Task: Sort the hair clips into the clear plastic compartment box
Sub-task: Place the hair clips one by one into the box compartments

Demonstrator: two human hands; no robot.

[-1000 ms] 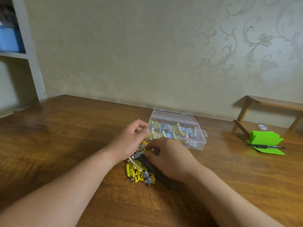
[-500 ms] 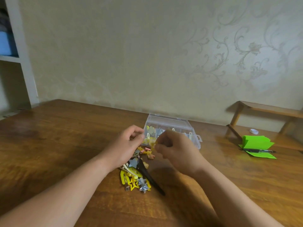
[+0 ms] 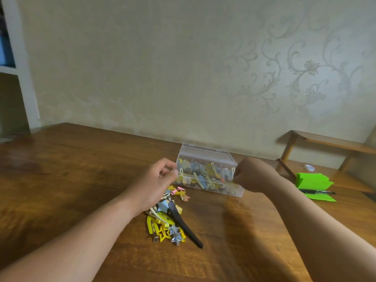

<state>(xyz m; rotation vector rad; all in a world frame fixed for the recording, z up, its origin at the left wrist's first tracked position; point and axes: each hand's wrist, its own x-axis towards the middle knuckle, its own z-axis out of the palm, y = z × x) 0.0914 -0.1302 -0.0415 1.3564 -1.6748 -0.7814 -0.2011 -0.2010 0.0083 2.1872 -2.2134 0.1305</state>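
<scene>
Shiny wood table [image 3: 81, 180], swirly wallpaper [image 3: 203, 78] behind. Left hand [image 3: 154, 186] and right hand [image 3: 254, 174] curl at the clear box [image 3: 205, 155] ends; grip unclear.

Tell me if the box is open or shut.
Open: the box has its lid raised behind, and clips stick up from it.

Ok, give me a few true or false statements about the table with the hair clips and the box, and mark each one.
1. The clear plastic box already holds sorted clips. True.
2. The loose pile of clips lies beside the green paper. False: it lies in front of the box, near the left hand.
3. A long black clip lies on the pile. True.
4. Both hands rest on the pile. False: the left hand is at the box's left end, the right hand at its right end.
5. A pen lies on the green paper. True.
</scene>
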